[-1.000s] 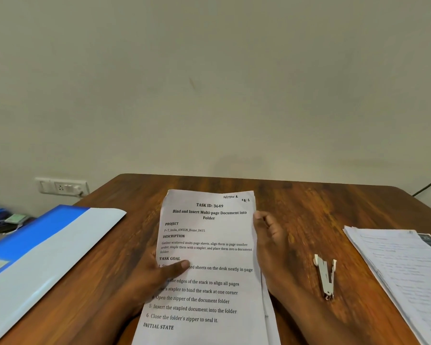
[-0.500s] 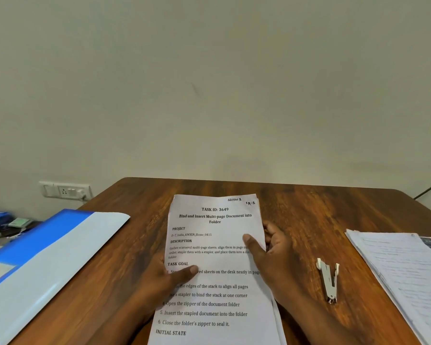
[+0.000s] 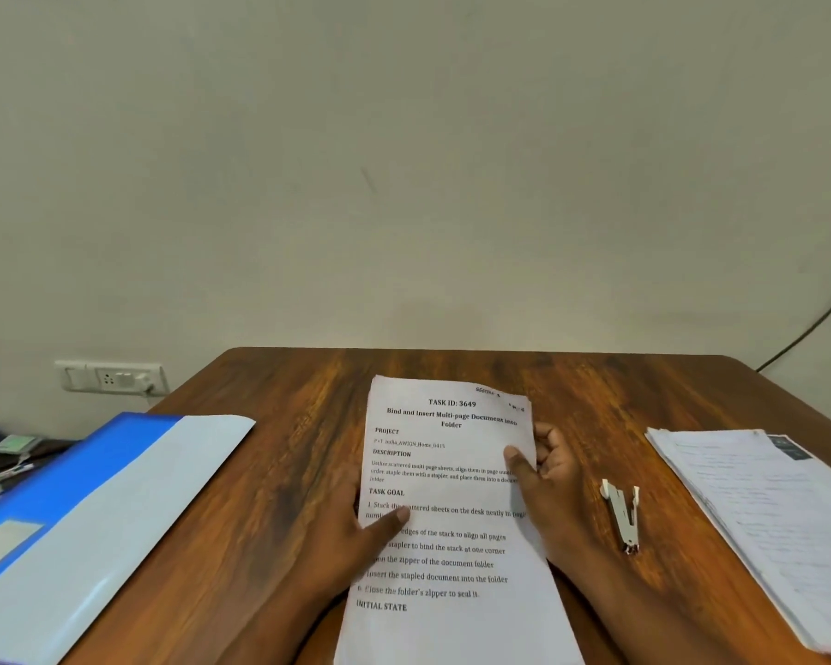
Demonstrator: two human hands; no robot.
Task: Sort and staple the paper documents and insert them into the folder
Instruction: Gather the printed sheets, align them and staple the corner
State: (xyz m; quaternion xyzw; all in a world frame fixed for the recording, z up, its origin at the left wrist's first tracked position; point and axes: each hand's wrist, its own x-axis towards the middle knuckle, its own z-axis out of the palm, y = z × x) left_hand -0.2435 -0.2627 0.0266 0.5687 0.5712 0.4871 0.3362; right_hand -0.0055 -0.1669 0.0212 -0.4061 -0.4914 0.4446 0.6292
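Note:
A printed paper stack (image 3: pixel 447 472) headed "TASK ID: 3649" is held at the middle of the wooden table (image 3: pixel 298 453). My left hand (image 3: pixel 356 535) grips its left edge with the thumb on the top sheet. My right hand (image 3: pixel 548 482) grips the right edge, thumb on the page and fingers behind it. A small white stapler (image 3: pixel 622 513) lies on the table just right of my right hand. A blue and white folder (image 3: pixel 92 515) lies at the left, and a second pile of papers (image 3: pixel 768 515) sits at the right edge.
The wall stands right behind the table's far edge, with a white socket plate (image 3: pixel 111 377) at the left. Small clutter (image 3: pixel 6 453) sits beyond the folder at the far left. A dark cable (image 3: pixel 816 324) runs down the wall at the right.
My right thumb has come over onto the top sheet, from holding the edge only. The stack sits a little lower and flatter. My left hand keeps its hold.

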